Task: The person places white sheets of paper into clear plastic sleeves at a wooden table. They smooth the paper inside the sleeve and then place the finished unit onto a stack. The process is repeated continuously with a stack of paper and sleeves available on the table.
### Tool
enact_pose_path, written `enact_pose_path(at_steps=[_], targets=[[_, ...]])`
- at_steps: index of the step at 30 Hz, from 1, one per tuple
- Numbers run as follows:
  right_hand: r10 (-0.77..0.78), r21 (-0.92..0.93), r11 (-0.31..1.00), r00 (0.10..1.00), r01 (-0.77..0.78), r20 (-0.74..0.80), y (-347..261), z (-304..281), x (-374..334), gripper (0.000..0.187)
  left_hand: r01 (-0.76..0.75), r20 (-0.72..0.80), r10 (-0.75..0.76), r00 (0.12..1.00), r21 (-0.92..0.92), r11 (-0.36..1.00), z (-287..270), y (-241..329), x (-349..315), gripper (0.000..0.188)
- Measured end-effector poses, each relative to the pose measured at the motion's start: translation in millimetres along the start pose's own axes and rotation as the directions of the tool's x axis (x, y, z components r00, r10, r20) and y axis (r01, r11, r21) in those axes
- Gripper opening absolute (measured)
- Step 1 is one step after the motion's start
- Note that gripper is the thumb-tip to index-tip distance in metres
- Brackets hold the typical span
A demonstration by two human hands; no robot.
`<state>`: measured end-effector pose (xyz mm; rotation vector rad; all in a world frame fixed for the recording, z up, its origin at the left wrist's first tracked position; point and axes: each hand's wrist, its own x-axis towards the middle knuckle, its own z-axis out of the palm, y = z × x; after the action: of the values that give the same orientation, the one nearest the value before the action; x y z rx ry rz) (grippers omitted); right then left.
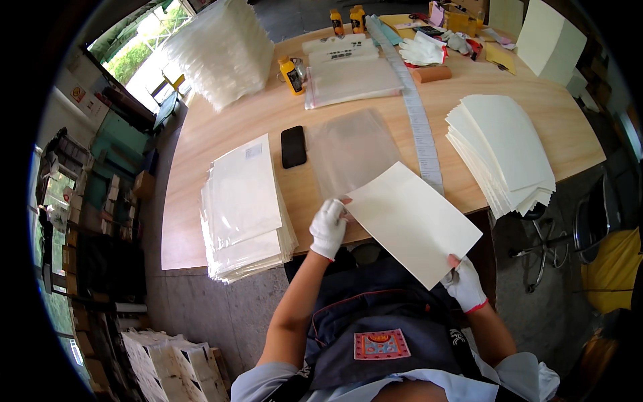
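My right hand point(464, 285), in a white glove with bare fingertips, grips the near right end of a stiff white sheet point(416, 224). The sheet slants across the table's front edge, its far part over a clear plastic bag point(351, 147) lying flat. My left hand point(328, 229), gloved alike, is closed at the bag's near edge, its fingertips against the sheet's left corner. To the left lies a stack of white sheets in clear bags point(244, 201), the top one with a small label. A fanned stack of bare white sheets point(502, 151) is on the right.
A black phone point(293, 147) and a long strip of labels point(419, 127) flank the bag. Farther back are more plastic bags point(355, 84), a yellow bottle point(291, 76), a brown roll point(432, 74) and spare gloves point(423, 49). A tall bundle of clear film point(220, 50) stands far left.
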<state>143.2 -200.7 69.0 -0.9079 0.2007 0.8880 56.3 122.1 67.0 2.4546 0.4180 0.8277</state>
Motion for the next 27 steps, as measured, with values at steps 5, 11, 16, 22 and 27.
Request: enact_pose_path(at_steps=[5,11,16,22,27], targets=[[0.010,-0.020,1.000,0.995,-0.008,0.096,9,12,-10,0.019,0.188,-0.227,-0.582,0.781,-0.803,0.565,56,30,-27,0.071],[-0.032,-0.170,0.985,0.999,0.034,0.013,6,29,-19,0.015,0.337,0.618,-0.555,0.556,-0.778,-0.529,101,20,-30,0.034],[-0.045,-0.274,0.961,0.998,0.031,-0.044,20,36,-9,0.018,0.487,0.602,-0.457,0.655,-0.799,-0.353,101,59,-93,0.041],[0.056,0.435,0.895,0.992,-0.100,0.113,51,50,54,0.032,0.665,0.708,-0.525,0.471,-0.677,-0.317,96,70,-124,0.013],[0.176,0.135,0.971,0.972,-0.198,0.158,57,59,42,0.038,0.773,0.808,-0.465,0.363,-0.540,-0.334,66,53,-108,0.026]])
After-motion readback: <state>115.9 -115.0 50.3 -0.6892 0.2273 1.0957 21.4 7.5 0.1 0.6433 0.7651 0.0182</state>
